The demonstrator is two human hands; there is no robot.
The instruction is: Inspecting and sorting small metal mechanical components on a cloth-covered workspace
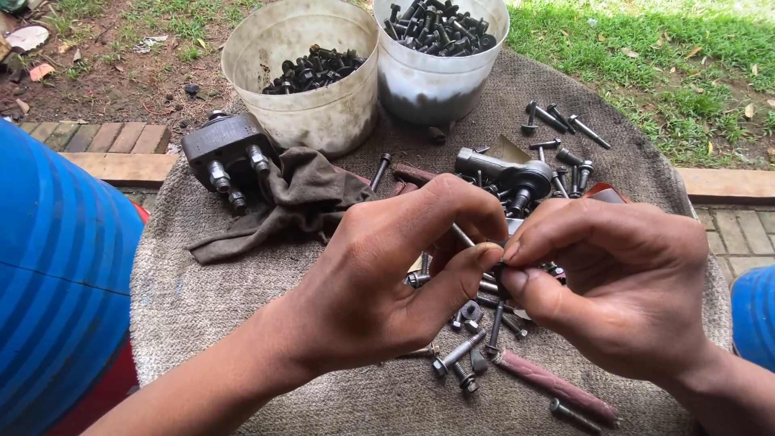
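We observe the left hand (387, 282) and right hand (622, 282) meeting above the round grey cloth-covered bench (186, 299), each grip pinched shut on one small dark metal part (499, 273), loose steel bolts (460, 355) lying beneath.

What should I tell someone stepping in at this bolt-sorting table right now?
Left hand: thumb and fingers pinched on a small dark metal part, too hidden to identify.
Right hand: fingers pinched on the same part from the other side.
Below the hands: loose bolts on the cloth-covered round table.
Behind: two white buckets, left bucket partly filled and right bucket heaped with dark bolts.
Also there: grey rag, metal block with studs, rod-end joint.
Done: many bolts in buckets. Left: the loose ones on the table.
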